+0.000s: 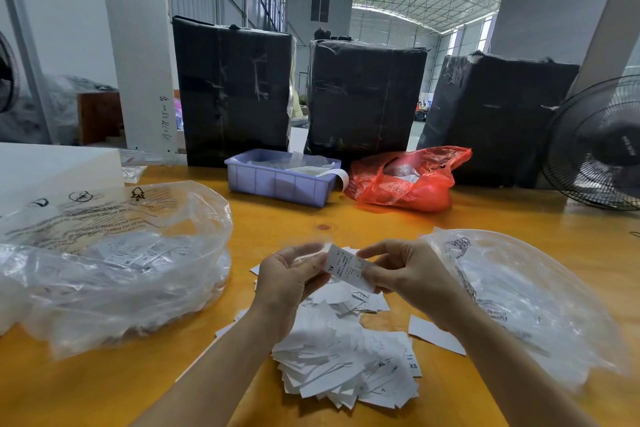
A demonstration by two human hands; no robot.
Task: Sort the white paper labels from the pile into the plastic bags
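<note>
A pile of white paper labels (346, 357) lies on the yellow wooden table (294, 225) right in front of me. Above it, my left hand (291, 277) and my right hand (405, 270) together hold one white label (349, 267) marked XL, each pinching an end. A clear plastic bag (114, 253) with several labels inside lies open to the left. A second clear plastic bag (526, 298) lies to the right of my right hand.
A lilac plastic tray (280, 184) and a red plastic bag (405, 180) sit further back. Three black-wrapped bales (235, 90) stand behind them. A black fan (599, 146) is at the far right, a white block (52, 166) at the left.
</note>
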